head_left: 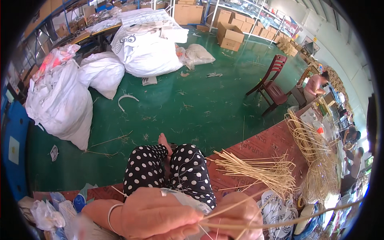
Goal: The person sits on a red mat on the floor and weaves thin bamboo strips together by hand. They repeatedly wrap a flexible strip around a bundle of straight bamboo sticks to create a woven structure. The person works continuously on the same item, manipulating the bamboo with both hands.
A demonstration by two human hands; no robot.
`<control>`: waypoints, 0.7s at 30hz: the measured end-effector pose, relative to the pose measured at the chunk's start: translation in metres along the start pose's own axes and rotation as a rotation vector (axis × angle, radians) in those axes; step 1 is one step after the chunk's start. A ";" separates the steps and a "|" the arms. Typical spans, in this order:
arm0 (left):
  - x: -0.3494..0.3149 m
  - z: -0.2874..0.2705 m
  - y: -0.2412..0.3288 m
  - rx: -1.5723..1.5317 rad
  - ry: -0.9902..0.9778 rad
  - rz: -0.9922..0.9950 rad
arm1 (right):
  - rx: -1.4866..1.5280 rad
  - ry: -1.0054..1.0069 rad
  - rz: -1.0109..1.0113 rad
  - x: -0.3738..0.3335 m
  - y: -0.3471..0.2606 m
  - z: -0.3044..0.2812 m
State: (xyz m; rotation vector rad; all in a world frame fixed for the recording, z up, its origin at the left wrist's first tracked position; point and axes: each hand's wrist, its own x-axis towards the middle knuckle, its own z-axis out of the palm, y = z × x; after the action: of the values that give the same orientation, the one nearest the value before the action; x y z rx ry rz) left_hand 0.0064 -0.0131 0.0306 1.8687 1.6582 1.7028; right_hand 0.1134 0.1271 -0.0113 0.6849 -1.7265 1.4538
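Note:
My left hand [154,210] is closed in front of my lap, thumb and fingers pinched on a rattan strand [308,219] that runs off to the right. Close beside it, my right hand [240,210] curls its fingers around the same crossing strands. Thinner pale strips stick out between the two hands and below them. How the strands cross at the fingertips is partly hidden. To the right, a bundle of cut rattan sticks [256,170] lies on the reddish-brown board [256,146]. Beyond it is a large coil of long rattan [314,160].
Big white sacks [60,102] stand on the green floor [192,104] at the left. A dark red chair [274,86] is ahead right, cardboard boxes [231,37] farther back. Several people work along the right, one in pink [314,86]. Plastic bags [46,214] lie near left.

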 end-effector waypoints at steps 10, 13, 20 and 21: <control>-0.009 0.018 -0.052 0.278 0.142 -0.026 | -0.139 0.185 0.168 -0.008 0.062 0.000; -0.012 0.024 -0.066 0.271 0.217 -0.033 | -0.036 0.244 0.300 -0.012 0.065 0.004; -0.009 0.019 -0.055 0.169 0.292 -0.118 | 0.075 -0.176 0.302 0.010 0.024 -0.010; -0.007 0.016 -0.049 0.178 0.251 -0.102 | 0.385 -0.132 0.358 0.010 0.018 -0.007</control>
State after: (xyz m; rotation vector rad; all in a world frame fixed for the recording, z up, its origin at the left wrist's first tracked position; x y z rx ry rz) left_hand -0.0096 0.0094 -0.0137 1.6602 2.0225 1.8668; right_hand 0.0950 0.1385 -0.0131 0.7058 -1.7479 2.0651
